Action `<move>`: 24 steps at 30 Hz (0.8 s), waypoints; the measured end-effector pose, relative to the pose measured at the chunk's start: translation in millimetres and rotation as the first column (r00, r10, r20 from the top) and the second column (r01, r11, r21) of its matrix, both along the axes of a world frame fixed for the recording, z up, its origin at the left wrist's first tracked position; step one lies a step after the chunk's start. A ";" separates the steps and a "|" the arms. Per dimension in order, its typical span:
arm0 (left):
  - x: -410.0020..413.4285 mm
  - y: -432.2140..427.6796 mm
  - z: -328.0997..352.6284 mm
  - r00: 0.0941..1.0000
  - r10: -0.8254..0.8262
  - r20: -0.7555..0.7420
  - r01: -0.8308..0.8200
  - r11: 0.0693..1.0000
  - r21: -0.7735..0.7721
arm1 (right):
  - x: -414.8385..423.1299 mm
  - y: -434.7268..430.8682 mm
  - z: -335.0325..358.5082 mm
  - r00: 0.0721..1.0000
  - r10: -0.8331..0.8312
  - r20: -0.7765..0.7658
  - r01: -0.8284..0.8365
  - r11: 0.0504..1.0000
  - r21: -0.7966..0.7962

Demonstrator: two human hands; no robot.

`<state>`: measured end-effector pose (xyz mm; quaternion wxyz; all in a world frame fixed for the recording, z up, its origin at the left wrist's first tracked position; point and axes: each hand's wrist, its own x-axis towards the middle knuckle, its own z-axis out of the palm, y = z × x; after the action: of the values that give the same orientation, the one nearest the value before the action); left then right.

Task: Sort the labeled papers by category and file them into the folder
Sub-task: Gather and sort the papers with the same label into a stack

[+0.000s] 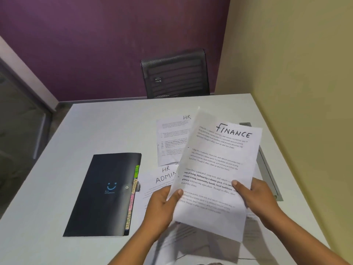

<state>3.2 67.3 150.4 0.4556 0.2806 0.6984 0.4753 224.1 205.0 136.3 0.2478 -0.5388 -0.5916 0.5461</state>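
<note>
I hold a printed sheet headed FINANCE above the table, tilted to the right. My left hand grips its lower left edge, thumb on top. My right hand pinches its right edge, thumb on the text. Under it lie a sheet marked HR farther back and a sheet marked ADMIN nearer, with another HR label peeking above it. A black expanding folder with a smiley logo lies shut at the left, its coloured labelled tabs along its right edge.
The white table runs up to a yellow wall on the right. A black mesh chair stands at the far side. A grey strip lies along the table's right edge. More papers lie under my right hand.
</note>
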 end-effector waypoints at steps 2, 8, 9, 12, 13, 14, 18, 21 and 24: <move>-6.4 -6.0 -1.0 0.996 -0.078 0.041 0.079 0.997 -0.017 | -2.0 -4.5 -4.4 0.998 -0.057 0.028 0.055 0.998 0.042; -13.9 -30.9 -25.6 0.966 -0.211 0.150 0.229 0.967 -0.115 | -9.1 -12.3 -4.9 0.993 -0.113 -0.040 0.114 0.993 0.006; -12.5 -33.9 -28.0 0.968 -0.142 0.208 0.164 0.982 -0.093 | -12.1 -16.1 -5.5 0.993 -0.102 -0.059 0.100 0.994 -0.035; -11.4 -40.6 -31.5 0.914 0.066 0.400 -0.038 0.996 -0.078 | -20.9 -27.4 -12.4 0.998 -0.055 -0.020 0.053 0.995 -0.084; -12.4 -43.0 -32.0 0.889 0.120 0.441 -0.086 0.992 -0.096 | -23.0 -30.5 -16.1 0.998 -0.057 0.002 0.057 0.996 -0.068; -14.0 -45.7 -32.5 0.878 0.157 0.451 -0.115 0.986 -0.121 | -25.6 -34.1 -18.5 0.997 -0.070 0.016 0.070 0.996 -0.052; -24.1 -54.9 -37.2 0.920 0.220 0.323 -0.153 0.963 -0.221 | -45.1 -52.1 -23.7 0.994 -0.095 0.057 0.095 0.995 -0.003; -37.1 -59.4 -43.8 0.945 0.216 0.244 -0.157 0.958 -0.242 | -57.9 -62.8 -25.2 0.992 -0.109 0.065 0.110 0.994 -0.021; -60.4 -68.7 -54.1 0.960 0.205 0.193 -0.149 0.951 -0.270 | -66.7 -69.5 -27.5 0.988 -0.148 0.042 0.150 0.987 -0.050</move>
<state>-57.2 -1.3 96.4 0.5171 0.1023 0.7211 0.4496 157.4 135.5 108.8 0.2622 -0.5981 -0.5396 0.5314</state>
